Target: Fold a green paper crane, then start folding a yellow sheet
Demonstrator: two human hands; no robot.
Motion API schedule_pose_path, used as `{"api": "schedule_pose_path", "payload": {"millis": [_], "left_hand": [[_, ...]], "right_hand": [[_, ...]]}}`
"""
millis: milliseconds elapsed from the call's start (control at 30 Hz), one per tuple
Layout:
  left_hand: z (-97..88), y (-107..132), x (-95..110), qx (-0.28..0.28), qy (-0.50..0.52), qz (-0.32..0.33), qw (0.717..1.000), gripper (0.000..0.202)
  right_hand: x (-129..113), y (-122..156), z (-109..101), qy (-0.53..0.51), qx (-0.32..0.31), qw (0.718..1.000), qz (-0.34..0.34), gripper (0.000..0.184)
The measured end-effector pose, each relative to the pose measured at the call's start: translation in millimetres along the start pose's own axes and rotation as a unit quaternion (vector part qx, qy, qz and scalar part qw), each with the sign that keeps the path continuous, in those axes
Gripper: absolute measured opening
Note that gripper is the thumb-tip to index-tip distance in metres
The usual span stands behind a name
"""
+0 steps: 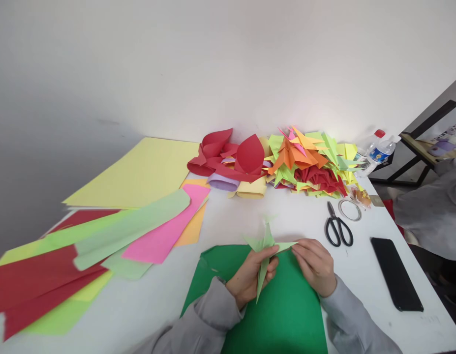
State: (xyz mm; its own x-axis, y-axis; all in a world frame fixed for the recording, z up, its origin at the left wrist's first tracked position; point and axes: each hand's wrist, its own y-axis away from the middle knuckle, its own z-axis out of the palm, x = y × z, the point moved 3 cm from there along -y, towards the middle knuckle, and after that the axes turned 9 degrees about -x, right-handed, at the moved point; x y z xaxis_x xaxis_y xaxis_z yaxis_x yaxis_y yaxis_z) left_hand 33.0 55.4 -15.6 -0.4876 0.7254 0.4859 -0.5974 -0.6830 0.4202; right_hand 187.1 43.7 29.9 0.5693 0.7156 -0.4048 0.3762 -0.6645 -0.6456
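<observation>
A pale green folded paper star [266, 241] with several long points is held above a green sheet [279, 314]. My left hand [252, 275] is closed on its middle, thumb on top and one point hanging below the fingers. My right hand [314, 263] pinches the tip of the point that reaches right. The far points look slightly blurred.
Coloured paper strips [132, 226] and large yellow sheets [135, 172] lie left. Rolled red paper [250, 157] and a heap of folded paper pieces [301, 157] stand by the wall. Black-handled scissors [338, 231], a tape roll [349, 210], a black phone [396, 275] and bottles [380, 150] are right.
</observation>
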Motion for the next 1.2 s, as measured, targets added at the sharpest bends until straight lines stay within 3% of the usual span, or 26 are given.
{"api": "schedule_pose_path", "payload": {"millis": [300,600,767,1033,1200], "left_hand": [[-3.3,-1.3,-2.2,0.014,0.024,-0.034,0.999,0.024],[-3.7,-2.7,-1.7,0.025,0.055,-0.037,0.998,0.02],[-3.3,-2.5,-0.6,0.014,0.071,-0.041,0.997,0.017],[-1.1,-2.2,0.9,0.008,0.082,-0.05,0.995,0.014],[-2.0,-3.1,-0.5,0.013,0.083,-0.039,0.996,0.017]], "right_hand": [[5.8,4.3,7.5,-0.042,0.018,0.994,0.097,0.014],[2.0,5.1,9.5,0.111,-0.032,0.992,-0.054,0.028],[-0.7,4.9,8.7,0.153,-0.046,0.984,-0.079,0.028],[-2.6,5.8,6.7,0.126,-0.01,0.989,-0.08,0.029],[-0.3,8.0,5.8,0.136,-0.038,0.984,-0.108,0.024]]}}
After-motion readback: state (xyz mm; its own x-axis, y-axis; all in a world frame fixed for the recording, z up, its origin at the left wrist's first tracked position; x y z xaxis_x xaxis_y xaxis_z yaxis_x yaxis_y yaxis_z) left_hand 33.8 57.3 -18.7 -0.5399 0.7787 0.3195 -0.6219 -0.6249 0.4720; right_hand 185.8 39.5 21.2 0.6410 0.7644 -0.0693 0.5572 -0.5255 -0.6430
